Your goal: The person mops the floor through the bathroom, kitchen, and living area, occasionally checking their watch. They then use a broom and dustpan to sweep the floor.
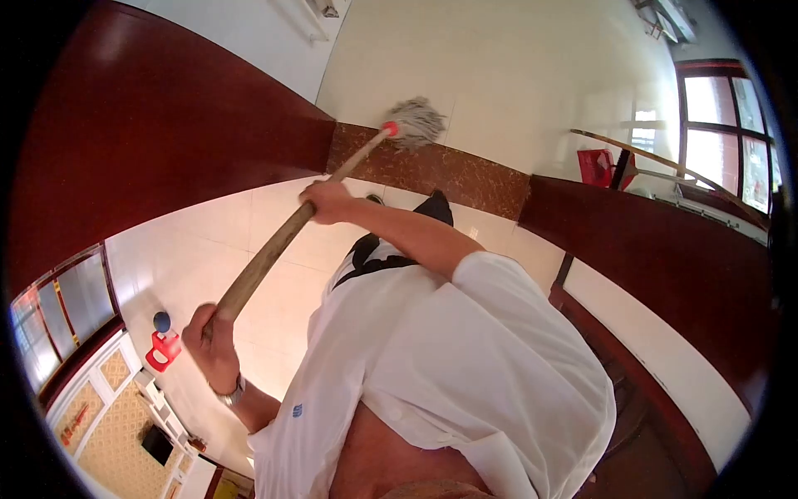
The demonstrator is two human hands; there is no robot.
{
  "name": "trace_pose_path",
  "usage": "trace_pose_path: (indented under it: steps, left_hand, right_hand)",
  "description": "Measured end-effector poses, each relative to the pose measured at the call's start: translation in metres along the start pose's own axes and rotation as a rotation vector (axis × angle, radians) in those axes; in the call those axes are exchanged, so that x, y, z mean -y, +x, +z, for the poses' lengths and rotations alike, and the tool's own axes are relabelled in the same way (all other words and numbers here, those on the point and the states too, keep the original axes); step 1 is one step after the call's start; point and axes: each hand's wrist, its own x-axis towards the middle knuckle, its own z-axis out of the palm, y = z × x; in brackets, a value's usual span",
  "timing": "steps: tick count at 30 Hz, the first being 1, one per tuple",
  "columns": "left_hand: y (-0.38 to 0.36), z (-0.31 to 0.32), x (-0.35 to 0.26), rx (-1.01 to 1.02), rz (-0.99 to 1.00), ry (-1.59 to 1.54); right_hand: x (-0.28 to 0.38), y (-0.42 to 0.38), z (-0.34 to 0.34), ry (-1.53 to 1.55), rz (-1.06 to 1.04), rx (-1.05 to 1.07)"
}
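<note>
A mop (268,256) with a long wooden handle slants from the lower left to the upper middle of the head view. Its grey string head (420,123) rests on the pale floor just past a brown marble threshold strip, joined to the handle by a red collar (390,129). My left hand (213,343), with a metal watch on the wrist, is closed around the upper end of the handle. Farther down, my right hand (330,201) grips the handle nearer the mop head. My feet stand on the near side of the threshold.
Dark red wooden door panels (183,100) flank the opening, with another panel (644,249) at right. The marble threshold (490,183) runs between them. Beyond the right one are a red dustpan (593,166) and long-handled tools. A red plastic stool (163,351) stands at left.
</note>
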Motion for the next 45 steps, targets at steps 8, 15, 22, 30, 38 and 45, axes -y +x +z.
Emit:
trace_pose_path:
  steps: [8,15,22,30,38,45]
  left_hand:
    - [-0.027,0.004,-0.037,-0.077,0.515,0.407]
    - [-0.013,0.069,-0.084,-0.021,0.846,0.242]
    - [-0.016,0.111,-0.095,0.061,0.899,0.082]
    - [-0.036,0.164,-0.066,0.357,0.742,-0.009]
    - [-0.066,0.262,-0.043,0.473,0.649,-0.312]
    - [-0.069,0.260,-0.030,0.602,0.232,-1.193]
  right_hand:
    - [0.033,-0.008,0.010,0.167,-0.171,0.076]
    - [0.004,-0.065,-0.043,0.188,-0.040,-0.086]
    - [-0.030,-0.137,-0.088,0.153,0.161,-0.119]
    - [-0.083,-0.252,-0.093,0.031,0.378,-0.353]
    - [-0.162,-0.336,-0.053,-0.002,0.473,-0.773]
    - [-0.147,-0.316,-0.051,-0.023,0.553,-0.591]
